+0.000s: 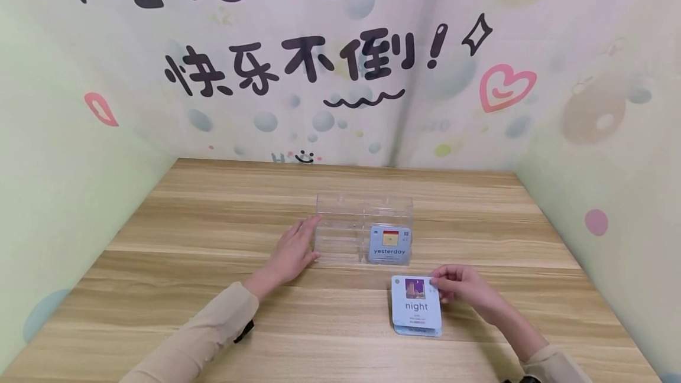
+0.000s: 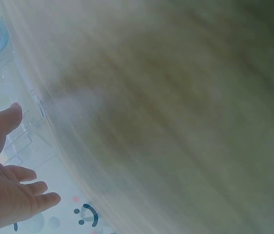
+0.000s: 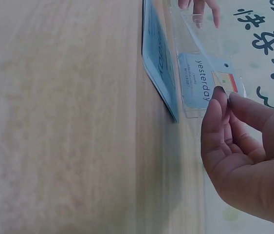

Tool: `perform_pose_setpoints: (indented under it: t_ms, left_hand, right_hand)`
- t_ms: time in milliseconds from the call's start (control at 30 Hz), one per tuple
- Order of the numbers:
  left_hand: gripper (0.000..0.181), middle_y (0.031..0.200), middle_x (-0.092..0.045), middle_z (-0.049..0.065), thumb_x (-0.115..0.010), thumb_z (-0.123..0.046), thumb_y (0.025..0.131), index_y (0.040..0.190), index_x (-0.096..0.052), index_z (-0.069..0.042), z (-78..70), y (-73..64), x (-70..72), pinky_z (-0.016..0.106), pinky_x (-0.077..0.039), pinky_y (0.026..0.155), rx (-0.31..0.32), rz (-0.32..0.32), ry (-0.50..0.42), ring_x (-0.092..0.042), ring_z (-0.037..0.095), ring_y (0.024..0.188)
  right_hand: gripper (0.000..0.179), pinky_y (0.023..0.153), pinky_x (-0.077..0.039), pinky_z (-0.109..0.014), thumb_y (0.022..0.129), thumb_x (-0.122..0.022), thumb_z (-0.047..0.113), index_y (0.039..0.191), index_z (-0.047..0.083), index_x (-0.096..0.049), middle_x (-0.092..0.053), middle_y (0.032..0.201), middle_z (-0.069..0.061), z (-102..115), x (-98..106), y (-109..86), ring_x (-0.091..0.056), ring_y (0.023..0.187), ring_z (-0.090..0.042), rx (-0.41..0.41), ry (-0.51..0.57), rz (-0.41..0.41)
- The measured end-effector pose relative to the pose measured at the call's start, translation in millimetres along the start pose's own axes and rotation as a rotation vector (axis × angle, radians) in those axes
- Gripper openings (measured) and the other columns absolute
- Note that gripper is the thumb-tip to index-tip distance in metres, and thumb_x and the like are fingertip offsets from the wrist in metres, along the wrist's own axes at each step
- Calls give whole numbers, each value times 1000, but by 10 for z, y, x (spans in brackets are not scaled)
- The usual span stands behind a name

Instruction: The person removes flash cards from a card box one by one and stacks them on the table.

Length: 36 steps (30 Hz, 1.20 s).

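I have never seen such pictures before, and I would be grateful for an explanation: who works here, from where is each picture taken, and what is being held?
There is no machine here, only a person's two bare hands. The large picture comes from a camera on the head, looking forward and down; the two others come from cameras on the left and right wrists.

On the table is a clear rack, with the "yesterday" card in its right half. The left hand is at the rack's left side, fingers extended. The right hand pinches the "night" card near its upper right corner, above at least one other blue card.
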State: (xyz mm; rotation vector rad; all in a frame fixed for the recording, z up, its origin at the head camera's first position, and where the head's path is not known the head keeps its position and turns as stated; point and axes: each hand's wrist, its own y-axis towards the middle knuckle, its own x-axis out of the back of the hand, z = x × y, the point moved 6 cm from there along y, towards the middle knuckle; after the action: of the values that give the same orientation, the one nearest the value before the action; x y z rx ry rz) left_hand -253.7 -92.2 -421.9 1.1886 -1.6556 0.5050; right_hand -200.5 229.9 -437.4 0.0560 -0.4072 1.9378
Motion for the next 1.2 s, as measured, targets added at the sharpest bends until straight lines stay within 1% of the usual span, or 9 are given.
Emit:
perform_pose_setpoints:
  t_ms: [133,400,633,767,1000,1200]
  left_hand:
    - [80,145,-26,18,-65,-16,83,145,-16,-7,5,-1,-5,56,-23,104,1,-5,-5,-26,41,130]
    - [80,145,-26,18,-65,-16,83,145,-16,-7,-7,-2,2,57,-23,104,3,-3,-4,-26,41,130]
    - [79,145,-27,19,-65,-16,83,144,-16,-7,-12,-1,9,57,-23,104,2,-4,-5,-26,41,130]
    - [79,145,-27,19,-66,-16,82,144,-17,-7,-15,-1,13,57,-23,104,1,-9,-7,-26,41,130]
    - [79,143,-30,20,-66,-17,82,144,-17,-6,-27,-1,17,53,-23,106,-9,-3,23,-28,39,130]
    - [79,144,-30,18,-66,-17,82,143,-18,-6,-27,-2,21,53,-23,106,-10,-7,26,-28,38,130]
  right_hand:
    - [30,60,-51,-22,87,-59,12,102,-13,-55,-63,78,-3,-82,0,18,-56,65,-9,-39,32,23]
    - [29,61,-52,-23,85,-61,13,100,-11,-56,-62,76,-3,-177,-33,44,-56,67,-12,-87,37,37]
    - [31,59,-53,-23,86,-59,13,103,-13,-55,-62,76,-3,-193,-64,61,-56,67,-13,-97,20,13]
    - [30,58,-52,-24,86,-59,11,103,-13,-55,-62,76,-4,-188,-68,61,-56,66,-14,-90,-20,-16]
    - [25,56,-53,-28,82,-62,4,102,-12,-57,-60,79,-7,-166,-73,45,-57,67,-15,-75,-137,-93]
    - [21,55,-53,-27,80,-63,3,98,-8,-60,-58,78,-7,-128,-75,51,-56,67,-15,-81,-207,-138]
